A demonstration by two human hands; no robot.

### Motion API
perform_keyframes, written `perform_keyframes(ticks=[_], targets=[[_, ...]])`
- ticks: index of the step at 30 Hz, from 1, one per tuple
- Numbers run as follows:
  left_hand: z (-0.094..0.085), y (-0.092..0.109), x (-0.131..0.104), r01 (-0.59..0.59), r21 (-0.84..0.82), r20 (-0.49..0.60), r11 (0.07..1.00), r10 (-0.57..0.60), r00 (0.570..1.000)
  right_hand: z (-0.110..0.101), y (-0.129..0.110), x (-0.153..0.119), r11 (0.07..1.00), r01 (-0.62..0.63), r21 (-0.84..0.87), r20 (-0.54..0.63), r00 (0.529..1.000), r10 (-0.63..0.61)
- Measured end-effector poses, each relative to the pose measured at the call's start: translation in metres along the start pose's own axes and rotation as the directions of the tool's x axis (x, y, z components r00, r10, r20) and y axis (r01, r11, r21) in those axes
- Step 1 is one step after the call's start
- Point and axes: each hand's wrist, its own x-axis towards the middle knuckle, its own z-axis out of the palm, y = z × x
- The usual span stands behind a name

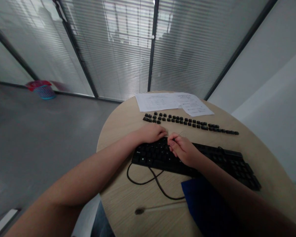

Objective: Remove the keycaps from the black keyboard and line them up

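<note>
A black keyboard lies at a slant on the round wooden table, its cable looped in front of it. My left hand rests at its upper left edge, fingers curled together; whatever is under them is hidden. Over the left-middle keys, my right hand is closed in a pinch. Fine wire-like strands stick out from its fingers, and the rest of that item is hidden. Behind the keyboard, several loose black keycaps are laid out in rows.
Printed sheets lie at the table's far edge. Near me are the black cable, a thin-handled item with a dark round end and dark blue fabric. A basket stands on the floor by the glass partition.
</note>
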Motion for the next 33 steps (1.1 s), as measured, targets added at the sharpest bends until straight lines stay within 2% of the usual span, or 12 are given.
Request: perform_keyframes(ticks=[10, 15, 18, 22, 25, 27, 30, 33], targets=[[-0.002, 0.003, 0.000, 0.031, 0.075, 0.021, 0.997, -0.033, 0.999, -0.001, -0.008, -0.001, 0.966, 0.156, -0.207, 0.016, 0.988, -0.156], [-0.005, 0.007, -0.002, 0.053, 0.110, 0.019, 0.992, -0.056, 0.998, -0.001, -0.008, -0.001, 0.947, 0.209, -0.244, 0.032, 0.978, -0.208], [-0.006, 0.009, -0.002, 0.082, 0.133, 0.024, 0.988, -0.086, 0.996, 0.001, -0.001, -0.003, 0.968, 0.195, -0.161, -0.013, 0.980, -0.199], [-0.005, 0.008, -0.002, 0.108, 0.156, 0.025, 0.982, -0.113, 0.993, 0.004, 0.012, -0.002, 0.991, 0.115, 0.061, -0.068, 0.991, -0.111], [-0.002, 0.005, -0.001, 0.109, 0.183, 0.035, 0.977, -0.117, 0.993, 0.004, 0.018, 0.001, 0.956, 0.083, 0.280, -0.201, 0.979, -0.026], [-0.002, 0.002, -0.001, 0.111, 0.169, 0.029, 0.979, -0.117, 0.993, 0.004, 0.019, 0.004, 0.929, 0.083, 0.361, -0.262, 0.965, 0.015], [-0.007, -0.003, -0.003, 0.097, 0.026, -0.026, 0.995, -0.096, 0.995, 0.005, 0.020, 0.007, 0.929, 0.089, 0.360, -0.275, 0.961, 0.014], [-0.018, -0.004, -0.008, 0.030, -0.236, -0.108, 0.971, -0.057, 0.993, 0.005, 0.017, 0.007, 0.930, 0.103, 0.353, -0.327, 0.945, 0.019]])
